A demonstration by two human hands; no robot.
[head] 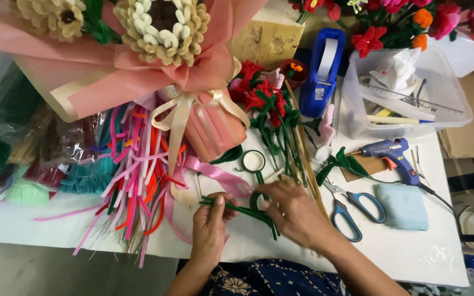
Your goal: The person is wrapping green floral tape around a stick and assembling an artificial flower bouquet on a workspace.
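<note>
We pinch green stems (242,210): left hand (209,230) and right hand (294,211) both gripping. Risk: stems slip apart, snag pink ribbon (215,172) nearby.

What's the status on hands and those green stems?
Left hand pinching green stems. Right hand gripping their other end. Scissors and pink ribbon close by, neither blocking.

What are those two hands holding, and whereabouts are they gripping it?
A bundle of green pipe cleaners. The left hand pinches it near its left end; the right hand presses on it further right, toward the middle.
</note>
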